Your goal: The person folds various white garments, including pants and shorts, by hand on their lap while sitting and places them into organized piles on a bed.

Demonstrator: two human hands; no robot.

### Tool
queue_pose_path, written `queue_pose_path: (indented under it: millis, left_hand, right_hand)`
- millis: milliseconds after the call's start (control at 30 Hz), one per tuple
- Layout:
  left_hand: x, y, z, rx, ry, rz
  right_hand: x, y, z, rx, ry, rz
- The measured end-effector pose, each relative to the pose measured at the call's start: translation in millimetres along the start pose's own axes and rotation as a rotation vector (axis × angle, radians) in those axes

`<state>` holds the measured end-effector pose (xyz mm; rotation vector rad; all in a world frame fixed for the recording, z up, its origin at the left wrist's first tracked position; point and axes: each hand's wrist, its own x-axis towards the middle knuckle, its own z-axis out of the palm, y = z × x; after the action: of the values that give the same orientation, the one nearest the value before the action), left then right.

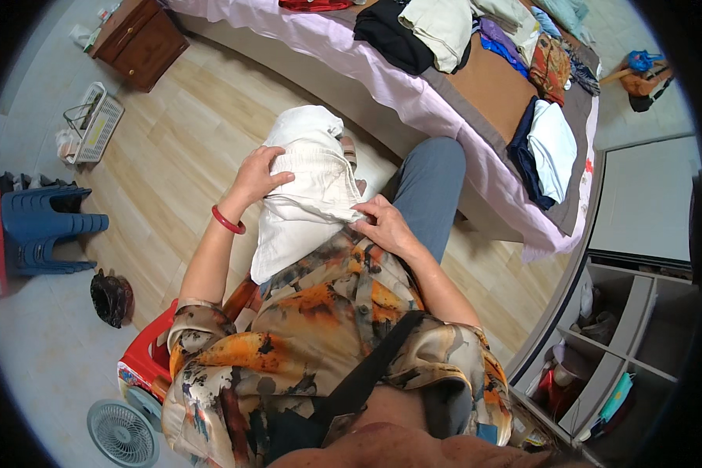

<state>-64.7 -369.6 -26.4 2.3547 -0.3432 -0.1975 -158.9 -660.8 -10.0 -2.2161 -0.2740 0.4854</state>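
A white ribbed garment [308, 183] lies folded over my lap and left knee. My left hand [259, 178], with a red bangle on the wrist, presses flat on its left side. My right hand [382, 222] pinches the garment's lower right edge against my thigh. I am seated, with my right leg in grey trousers [429, 187] stretched toward the bed. My patterned orange and black blouse [327, 335] fills the lower middle of the view.
A bed [413, 93] with a pink sheet carries several folded clothes, among them a black piece [390, 35] and a white one [555, 148]. Blue stools [43, 230], a white basket [93, 121], a wooden nightstand [140, 39], a small fan [122, 433] and open shelves [616, 343] surround me.
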Motion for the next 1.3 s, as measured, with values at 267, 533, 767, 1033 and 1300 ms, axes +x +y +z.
queue_pose_path:
  millis: [267, 533, 767, 1033, 1300]
  left_hand:
    - [2, -4, -1, -0.056, -0.098, -0.098]
    - [28, -5, -59, -0.186, -0.108, -0.072]
    - [33, 38, -147, -0.477, 0.023, 0.062]
    - [3, 72, -202, -0.735, 0.047, 0.069]
    - [3, 100, -247, 0.033, 0.188, 0.210]
  right_hand:
    - [4, 2, 11, 0.557, -0.240, 0.163]
    - [41, 2, -27, 0.351, -0.047, 0.109]
    - [57, -35, -88, 0.565, -0.013, 0.040]
    - [49, -70, -130, 1.007, -0.124, -0.107]
    - [69, -110, -170, 0.123, 0.057, -0.220]
